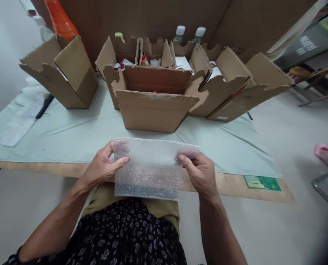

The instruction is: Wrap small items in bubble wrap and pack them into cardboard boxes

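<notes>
A clear sheet of bubble wrap [150, 173] is stretched between my two hands, in front of the table's near edge. My left hand [105, 162] grips its left side, thumb on the near face and fingers showing blurred through the plastic. At the upper right side, my right hand [201, 165] pinches the sheet between thumb and fingers. Just beyond the wrap stands an open cardboard box [152, 110], its contents mostly hidden apart from a bit of red.
Behind it several open cardboard boxes [224, 77] hold small items. Another box [67, 77] stands at the left, near a black-handled tool [44, 106] and more bubble wrap [17, 125]. An orange bottle [60, 20] and two white-capped bottles [199, 35] rise at the back.
</notes>
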`<act>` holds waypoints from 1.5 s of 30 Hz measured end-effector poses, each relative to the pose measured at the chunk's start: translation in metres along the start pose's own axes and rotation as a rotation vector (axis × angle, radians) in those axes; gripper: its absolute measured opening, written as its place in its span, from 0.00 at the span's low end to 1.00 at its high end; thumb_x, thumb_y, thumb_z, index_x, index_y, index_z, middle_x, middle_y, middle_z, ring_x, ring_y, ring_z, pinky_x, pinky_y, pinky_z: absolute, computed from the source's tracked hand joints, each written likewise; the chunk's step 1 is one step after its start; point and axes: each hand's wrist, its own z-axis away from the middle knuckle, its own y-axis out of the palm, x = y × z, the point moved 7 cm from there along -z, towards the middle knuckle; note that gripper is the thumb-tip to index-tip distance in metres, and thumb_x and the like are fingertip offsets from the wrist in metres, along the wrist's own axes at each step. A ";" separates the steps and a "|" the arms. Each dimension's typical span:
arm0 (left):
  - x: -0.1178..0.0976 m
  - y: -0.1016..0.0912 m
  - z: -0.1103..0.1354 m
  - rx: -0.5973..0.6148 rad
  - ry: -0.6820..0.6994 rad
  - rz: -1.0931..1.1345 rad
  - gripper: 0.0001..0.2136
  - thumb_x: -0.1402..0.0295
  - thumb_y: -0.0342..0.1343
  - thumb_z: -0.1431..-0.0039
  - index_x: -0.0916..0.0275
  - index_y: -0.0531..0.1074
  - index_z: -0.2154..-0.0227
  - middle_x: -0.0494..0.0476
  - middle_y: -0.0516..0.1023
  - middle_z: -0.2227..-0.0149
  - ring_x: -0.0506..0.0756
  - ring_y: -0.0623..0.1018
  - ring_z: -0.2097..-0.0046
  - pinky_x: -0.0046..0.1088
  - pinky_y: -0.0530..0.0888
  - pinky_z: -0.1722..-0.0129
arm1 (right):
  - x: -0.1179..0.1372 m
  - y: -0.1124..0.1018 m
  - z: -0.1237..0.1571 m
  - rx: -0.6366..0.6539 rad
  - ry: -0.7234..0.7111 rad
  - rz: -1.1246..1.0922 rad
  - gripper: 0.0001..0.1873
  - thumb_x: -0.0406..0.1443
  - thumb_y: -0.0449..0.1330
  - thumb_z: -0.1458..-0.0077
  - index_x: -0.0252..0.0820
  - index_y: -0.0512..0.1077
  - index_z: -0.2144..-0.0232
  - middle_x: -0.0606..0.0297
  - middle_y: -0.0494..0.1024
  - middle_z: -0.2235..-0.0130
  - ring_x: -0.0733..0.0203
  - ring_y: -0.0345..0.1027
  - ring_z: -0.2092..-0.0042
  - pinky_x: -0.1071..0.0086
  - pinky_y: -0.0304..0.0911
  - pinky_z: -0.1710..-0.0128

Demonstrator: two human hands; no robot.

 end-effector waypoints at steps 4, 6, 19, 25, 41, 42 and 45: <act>0.025 0.015 -0.012 0.027 -0.097 -0.098 0.21 0.63 0.57 0.39 0.63 0.72 0.44 0.50 0.76 0.71 0.52 0.74 0.70 0.28 0.72 0.68 | -0.026 0.011 -0.021 -0.056 0.046 0.126 0.15 0.45 0.63 0.42 0.40 0.78 0.60 0.63 0.81 0.68 0.59 0.73 0.67 0.64 0.70 0.64; 0.039 0.016 -0.018 -0.035 -0.119 -0.222 0.27 0.64 0.59 0.41 0.64 0.67 0.39 0.50 0.76 0.70 0.53 0.74 0.70 0.31 0.73 0.65 | -0.039 0.012 -0.027 -0.090 0.048 0.280 0.20 0.45 0.62 0.43 0.39 0.76 0.53 0.60 0.82 0.65 0.57 0.73 0.66 0.60 0.71 0.60; 0.020 0.068 0.005 0.210 0.331 -0.677 0.29 0.55 0.52 0.30 0.58 0.58 0.31 0.69 0.54 0.25 0.70 0.54 0.25 0.59 0.50 0.28 | -0.004 0.103 0.007 0.435 -0.421 0.840 0.31 0.40 0.55 0.32 0.43 0.59 0.30 0.53 0.60 0.28 0.45 0.51 0.27 0.46 0.56 0.33; 0.031 0.075 0.003 0.293 0.272 -0.717 0.32 0.53 0.55 0.32 0.62 0.60 0.32 0.73 0.53 0.26 0.72 0.51 0.25 0.60 0.46 0.29 | -0.039 0.079 0.009 0.407 -0.340 0.928 0.35 0.50 0.53 0.31 0.45 0.55 0.28 0.54 0.57 0.26 0.44 0.49 0.26 0.43 0.48 0.29; 0.014 0.030 0.059 0.510 0.398 -0.510 0.46 0.49 0.67 0.45 0.49 0.51 0.27 0.61 0.54 0.25 0.71 0.53 0.25 0.62 0.52 0.28 | -0.022 0.017 0.091 0.431 -0.453 0.865 0.34 0.36 0.60 0.38 0.46 0.61 0.31 0.49 0.60 0.28 0.39 0.56 0.29 0.42 0.63 0.38; 0.016 0.028 0.063 0.522 0.398 -0.543 0.45 0.53 0.68 0.44 0.49 0.51 0.27 0.61 0.54 0.25 0.71 0.53 0.25 0.61 0.52 0.28 | -0.023 0.021 0.087 0.421 -0.464 0.856 0.31 0.33 0.59 0.37 0.45 0.64 0.33 0.49 0.62 0.29 0.40 0.56 0.29 0.42 0.64 0.39; 0.022 0.025 0.067 0.468 0.396 -0.579 0.37 0.67 0.62 0.39 0.50 0.56 0.29 0.59 0.59 0.27 0.67 0.56 0.25 0.59 0.54 0.28 | -0.021 0.025 0.078 0.416 -0.507 0.772 0.22 0.29 0.55 0.36 0.46 0.74 0.42 0.51 0.70 0.33 0.42 0.62 0.32 0.44 0.67 0.42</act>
